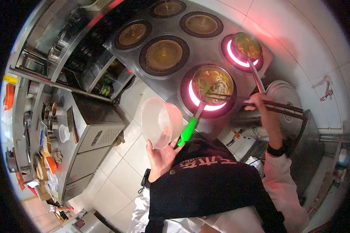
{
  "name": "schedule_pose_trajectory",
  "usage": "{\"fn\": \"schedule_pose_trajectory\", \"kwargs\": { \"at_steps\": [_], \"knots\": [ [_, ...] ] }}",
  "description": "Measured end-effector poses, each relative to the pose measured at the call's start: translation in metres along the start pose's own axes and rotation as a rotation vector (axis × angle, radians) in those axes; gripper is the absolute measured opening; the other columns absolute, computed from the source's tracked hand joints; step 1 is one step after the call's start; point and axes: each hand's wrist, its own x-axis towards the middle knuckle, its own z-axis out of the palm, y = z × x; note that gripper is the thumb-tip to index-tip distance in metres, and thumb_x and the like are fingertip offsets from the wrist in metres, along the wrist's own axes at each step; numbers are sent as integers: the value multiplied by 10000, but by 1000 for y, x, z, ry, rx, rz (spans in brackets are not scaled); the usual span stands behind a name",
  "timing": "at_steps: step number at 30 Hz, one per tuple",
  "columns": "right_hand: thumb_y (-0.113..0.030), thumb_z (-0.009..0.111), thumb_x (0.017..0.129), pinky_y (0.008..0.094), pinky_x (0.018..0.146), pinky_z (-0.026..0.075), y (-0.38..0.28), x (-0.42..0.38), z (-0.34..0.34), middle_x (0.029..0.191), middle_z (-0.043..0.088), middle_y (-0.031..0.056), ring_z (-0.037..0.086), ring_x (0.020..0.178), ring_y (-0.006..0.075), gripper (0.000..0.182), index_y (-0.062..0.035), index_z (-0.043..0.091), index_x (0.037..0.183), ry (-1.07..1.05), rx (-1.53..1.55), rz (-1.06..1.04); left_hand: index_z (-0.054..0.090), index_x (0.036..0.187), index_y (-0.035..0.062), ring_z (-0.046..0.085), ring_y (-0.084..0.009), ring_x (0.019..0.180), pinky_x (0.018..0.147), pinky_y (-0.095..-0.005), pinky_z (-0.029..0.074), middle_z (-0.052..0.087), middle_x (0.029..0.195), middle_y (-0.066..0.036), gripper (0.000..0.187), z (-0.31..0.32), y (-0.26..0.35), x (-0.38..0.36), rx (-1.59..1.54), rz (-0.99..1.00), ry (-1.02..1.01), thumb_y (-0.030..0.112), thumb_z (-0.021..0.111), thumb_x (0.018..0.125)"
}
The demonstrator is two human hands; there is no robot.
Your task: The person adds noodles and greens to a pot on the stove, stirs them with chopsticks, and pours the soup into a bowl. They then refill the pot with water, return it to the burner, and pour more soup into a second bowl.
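Observation:
My left hand (pixel 162 158) holds a translucent plastic bowl (pixel 149 116), tilted beside the stove and close to the green handle (pixel 188 130) of the nearer pan. In my right hand (pixel 256 101) is a pair of long dark chopsticks (pixel 281 108). Their tips reach into the nearer pan of noodles in broth (pixel 213 82), which sits on a glowing red burner. Farther off, a second pan of soup with greens (pixel 246 46) stands on another glowing burner, its metal handle (pixel 256 75) pointing toward my right hand. Motion blurs my right hand slightly.
The steel stove top (pixel 165 83) carries several more round burners (pixel 160 54) that are not glowing. A large round metal lid (pixel 285 95) is at the right, by a wall tap (pixel 327 90). At left, a steel counter (pixel 80 105) holds metal pots (pixel 57 109) and a cleaver (pixel 71 123).

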Motion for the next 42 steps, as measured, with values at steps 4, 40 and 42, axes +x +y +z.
{"fn": "schedule_pose_trajectory", "kwargs": {
  "at_steps": [4, 40, 42],
  "knots": [
    [-155, 456, 862, 253, 698, 469, 31, 18, 30, 828, 573, 77, 592, 775, 158, 188, 11, 545, 855, -121, 9, -117, 260, 1305, 97, 320, -303, 1203, 954, -514, 259, 304, 1338, -35, 767, 0, 3, 0, -37, -21, -10, 562, 488, 740],
    [-244, 409, 901, 273, 598, 483, 46, 57, -13, 719, 509, 47, 574, 652, 158, 279, -15, 509, 777, 179, 126, -229, 298, 1285, 89, 326, -256, 1199, 999, -438, 226, 364, 1299, -36, 693, -6, -2, 2, -25, 60, 11, 518, 476, 770],
    [-244, 405, 903, 277, 602, 482, 43, 47, -24, 709, 508, 47, 577, 657, 166, 278, -17, 509, 780, 154, 147, -166, 293, 1287, 92, 335, -254, 1193, 995, -436, 237, 366, 1298, -38, 690, -5, -3, 2, -33, 66, 16, 508, 483, 771]
  ]
}}
